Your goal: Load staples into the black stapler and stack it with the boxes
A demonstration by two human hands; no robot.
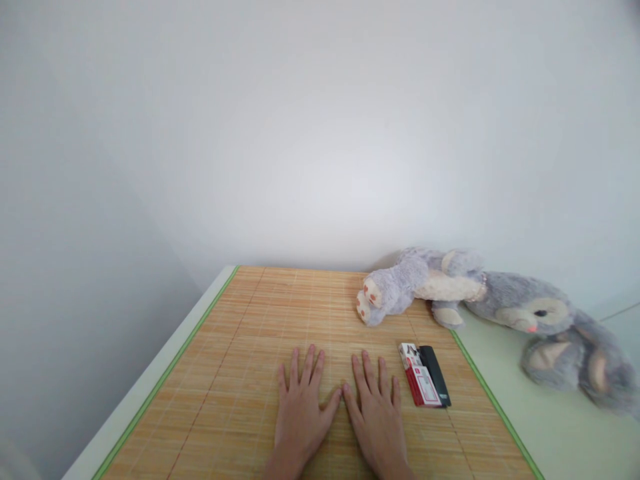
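Note:
My left hand [301, 410] lies flat on the bamboo mat [225, 373], palm down and fingers spread. Beside it, my right hand [376, 410] rests the same way, and the two thumb tips come close to each other. Neither hand holds anything. A little to the right of my right hand lies a small red and white printed box or packet [421, 380]. Along its right side is a flat black item [436, 375], whose kind I cannot make out.
A grey plush rabbit [445, 287] lies on its side at the back right, its head and long ears over the pale surface [565, 433] beyond the mat's green edge. A white wall [320, 133] rises behind the mat.

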